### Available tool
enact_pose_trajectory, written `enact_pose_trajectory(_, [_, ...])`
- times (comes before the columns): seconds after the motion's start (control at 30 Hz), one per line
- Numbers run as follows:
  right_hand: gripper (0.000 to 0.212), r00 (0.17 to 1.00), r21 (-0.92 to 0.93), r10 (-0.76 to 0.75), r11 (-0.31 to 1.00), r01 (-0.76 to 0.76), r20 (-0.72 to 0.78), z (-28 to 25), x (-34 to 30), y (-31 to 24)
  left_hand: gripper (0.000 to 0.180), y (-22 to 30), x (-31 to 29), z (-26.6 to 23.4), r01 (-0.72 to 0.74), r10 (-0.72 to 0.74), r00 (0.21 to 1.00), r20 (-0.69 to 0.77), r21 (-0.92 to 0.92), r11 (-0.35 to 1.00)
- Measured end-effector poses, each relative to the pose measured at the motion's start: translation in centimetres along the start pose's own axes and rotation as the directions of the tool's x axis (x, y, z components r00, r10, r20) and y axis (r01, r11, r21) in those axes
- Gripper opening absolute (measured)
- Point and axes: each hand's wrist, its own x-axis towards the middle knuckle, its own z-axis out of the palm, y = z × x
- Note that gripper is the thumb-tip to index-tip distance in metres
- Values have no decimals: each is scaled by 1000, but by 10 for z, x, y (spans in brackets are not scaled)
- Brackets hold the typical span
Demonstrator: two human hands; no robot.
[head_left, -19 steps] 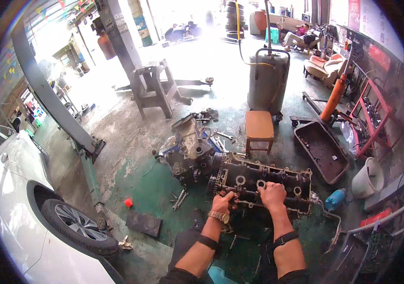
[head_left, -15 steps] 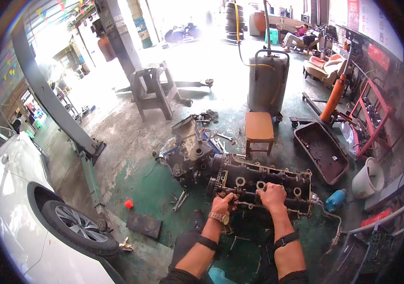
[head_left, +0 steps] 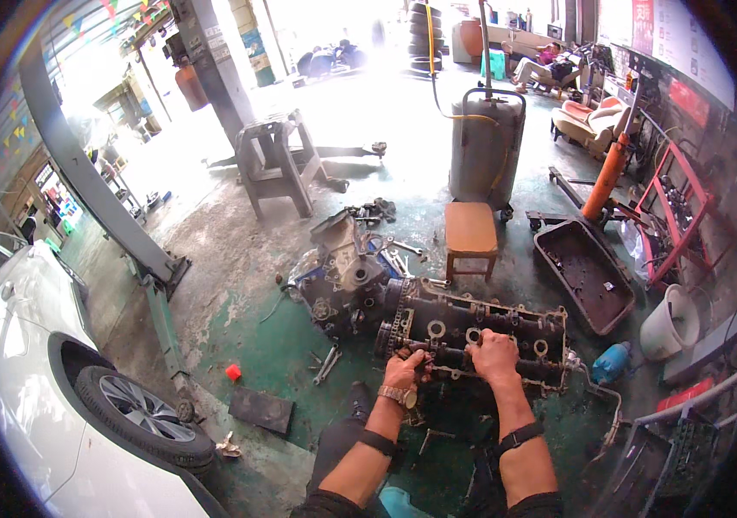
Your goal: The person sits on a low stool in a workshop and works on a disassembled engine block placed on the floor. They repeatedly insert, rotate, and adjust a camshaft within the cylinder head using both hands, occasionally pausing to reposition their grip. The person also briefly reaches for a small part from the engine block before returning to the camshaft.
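A long black engine valve cover (head_left: pixel 517 331) with round openings and pale edges lies crosswise before me. A chain (head_left: pixel 396 321) runs around its left end. My left hand (head_left: pixel 403 373), a watch on its wrist, is closed at the cover's near left edge; whatever its fingertips pinch is too small and dark to name. My right hand (head_left: pixel 495 354) is closed beside one of the round openings, with thumb and fingers curled down against the cover; what they hold is hidden. Behind the left end stands a greasy engine block (head_left: pixel 343 281).
Wrenches (head_left: pixel 327 364) lie on the floor left of the cover, near a dark flat block (head_left: pixel 261 409). Beyond are a small stool (head_left: pixel 471 230) and a grey tank (head_left: pixel 487 155). A black drain tray (head_left: pixel 588 281) and a blue bottle (head_left: pixel 612 364) sit right. A white car (head_left: pixel 28 380) stands left.
Both hands stay at the same places on the cover, with only slight finger movement. The whole view has shifted a little.
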Motion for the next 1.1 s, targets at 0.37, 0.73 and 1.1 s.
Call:
enact_pose_trajectory(0.37, [24,994,-29,109,994,-109,-9,1,1,-4,8,-4,5,-5,31,-31,999,10,-42,999])
enact_pose_trajectory(0.73, [26,994,-41,107,993,-108,-28,8,3,-5,11,-3,3,-3,24,-24,999,-23,-2,1000])
enact_pose_trajectory(1.1, [27,998,-36,32,999,-33,-46,10,1,-2,10,-2,2,-1,22,-22,999,-23,-25,999])
